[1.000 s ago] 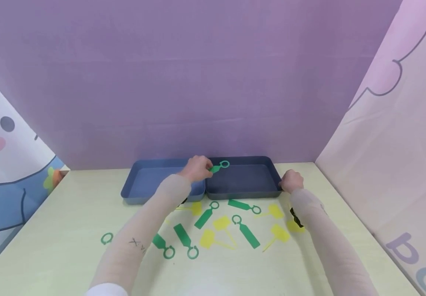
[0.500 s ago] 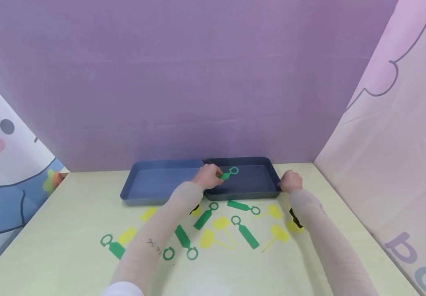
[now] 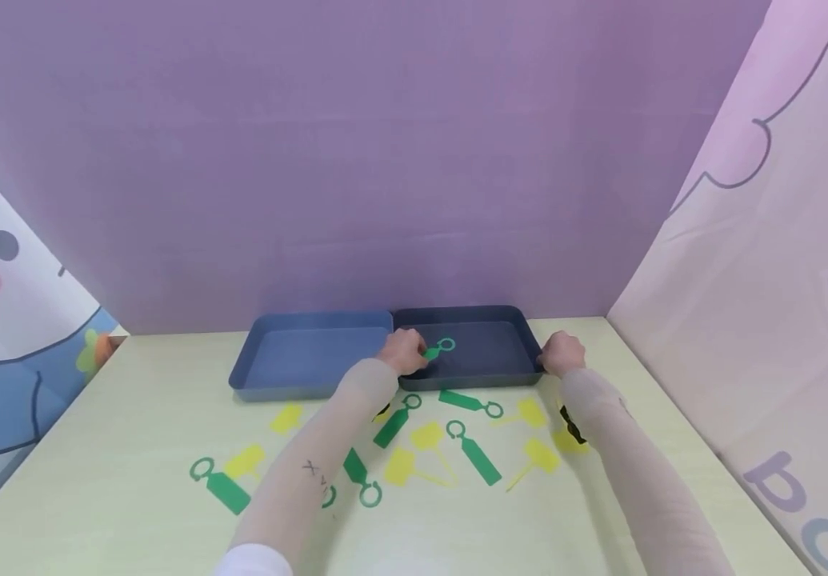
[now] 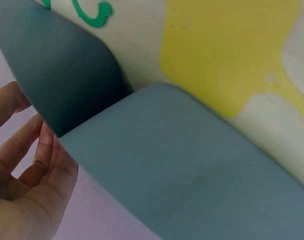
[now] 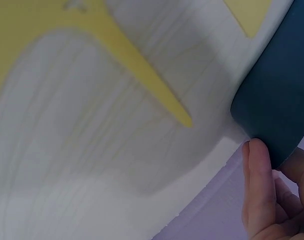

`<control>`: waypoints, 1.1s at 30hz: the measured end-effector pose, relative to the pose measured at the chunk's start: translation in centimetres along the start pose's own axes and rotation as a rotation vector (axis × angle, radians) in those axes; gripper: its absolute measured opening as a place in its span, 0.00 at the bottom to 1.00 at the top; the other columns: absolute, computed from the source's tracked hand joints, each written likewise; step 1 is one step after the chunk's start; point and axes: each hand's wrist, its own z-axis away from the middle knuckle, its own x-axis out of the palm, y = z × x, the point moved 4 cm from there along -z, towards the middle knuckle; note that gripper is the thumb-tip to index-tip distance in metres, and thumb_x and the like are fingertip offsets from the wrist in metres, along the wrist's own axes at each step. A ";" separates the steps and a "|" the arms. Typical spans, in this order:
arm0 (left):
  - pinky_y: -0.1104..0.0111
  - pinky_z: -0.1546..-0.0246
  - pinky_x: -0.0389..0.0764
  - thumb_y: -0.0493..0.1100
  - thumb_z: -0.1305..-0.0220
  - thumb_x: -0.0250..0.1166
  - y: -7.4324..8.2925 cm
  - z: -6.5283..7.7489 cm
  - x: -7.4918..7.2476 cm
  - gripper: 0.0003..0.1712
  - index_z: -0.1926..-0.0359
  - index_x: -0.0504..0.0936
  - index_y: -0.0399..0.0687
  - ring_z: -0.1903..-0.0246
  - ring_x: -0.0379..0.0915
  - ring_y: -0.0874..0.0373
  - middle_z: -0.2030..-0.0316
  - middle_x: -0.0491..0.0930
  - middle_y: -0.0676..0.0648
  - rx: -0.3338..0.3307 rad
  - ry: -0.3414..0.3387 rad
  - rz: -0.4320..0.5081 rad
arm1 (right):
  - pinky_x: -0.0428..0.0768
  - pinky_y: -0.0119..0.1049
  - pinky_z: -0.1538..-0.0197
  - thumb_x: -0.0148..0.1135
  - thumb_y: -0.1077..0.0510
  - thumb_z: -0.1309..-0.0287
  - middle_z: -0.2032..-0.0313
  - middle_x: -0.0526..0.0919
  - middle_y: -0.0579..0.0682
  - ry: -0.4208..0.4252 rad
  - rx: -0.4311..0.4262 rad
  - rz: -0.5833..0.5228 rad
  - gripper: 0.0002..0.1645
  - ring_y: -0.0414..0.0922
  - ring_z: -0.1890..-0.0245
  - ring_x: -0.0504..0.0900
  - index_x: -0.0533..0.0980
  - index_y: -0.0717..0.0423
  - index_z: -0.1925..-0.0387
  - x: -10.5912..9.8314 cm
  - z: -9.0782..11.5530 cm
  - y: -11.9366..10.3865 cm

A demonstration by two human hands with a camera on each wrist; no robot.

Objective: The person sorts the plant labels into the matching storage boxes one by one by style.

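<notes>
In the head view my left hand (image 3: 401, 352) pinches a green plastic tag with a ring end (image 3: 431, 352), low over the left part of the dark tray (image 3: 486, 344). The tag's ring points right, away from the fingers. The left wrist view shows the curled fingers (image 4: 39, 160) partly hidden behind the tray walls, and the held tag is out of sight there. My right hand (image 3: 563, 354) grips the dark tray's right front corner. Seen from the right wrist, a finger (image 5: 259, 165) lies on the outside of the tray wall, with the thumb side behind it.
A blue tray (image 3: 313, 356) stands directly left of the dark one. In front, several green ring tags (image 3: 482, 460) and several yellow tags with thin tails (image 3: 543, 454) lie scattered on the pale table (image 3: 133, 416). A purple cloth wall (image 3: 356, 200) rises behind the trays.
My left hand has moved right from the border of the two trays, then down into the dark tray with the green tag. The right hand keeps its grip at the corner.
</notes>
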 end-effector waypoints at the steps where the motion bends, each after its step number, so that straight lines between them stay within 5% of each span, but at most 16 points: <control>1: 0.59 0.53 0.77 0.41 0.41 0.63 -0.1 -0.1 0.1 0.16 0.51 0.80 0.45 0.51 0.74 0.50 0.52 0.79 0.46 -0.006 -0.002 -0.008 | 0.75 0.54 0.55 0.61 0.62 0.51 0.76 0.82 0.55 -0.002 0.000 -0.001 0.13 0.55 0.69 0.80 0.74 0.58 0.88 0.1 0.0 0.0; 11: 0.61 0.56 0.78 0.40 0.41 0.63 -0.4 -0.2 0.3 0.16 0.51 0.80 0.45 0.53 0.75 0.50 0.52 0.79 0.45 -0.023 -0.032 -0.037 | 0.75 0.55 0.54 0.61 0.62 0.52 0.78 0.82 0.55 -0.010 -0.006 -0.005 0.14 0.54 0.70 0.80 0.73 0.58 0.89 0.4 -0.2 -0.8; 18: 0.61 0.58 0.79 0.41 0.43 0.65 -0.5 -0.2 -0.2 0.13 0.56 0.82 0.45 0.56 0.76 0.50 0.56 0.81 0.46 -0.041 -0.023 -0.113 | 0.75 0.53 0.53 0.62 0.62 0.52 0.71 0.84 0.58 -0.009 -0.004 -0.021 0.08 0.57 0.65 0.81 0.79 0.62 0.80 0.5 -0.1 -1.6; 33: 0.61 0.61 0.79 0.38 0.43 0.62 0.0 -0.8 0.7 0.08 0.61 0.83 0.45 0.62 0.77 0.49 0.63 0.82 0.46 -0.068 -0.031 -0.168 | 0.76 0.53 0.54 0.62 0.61 0.51 0.72 0.84 0.58 -0.011 0.006 -0.015 0.08 0.57 0.65 0.81 0.79 0.62 0.80 0.2 0.1 -0.8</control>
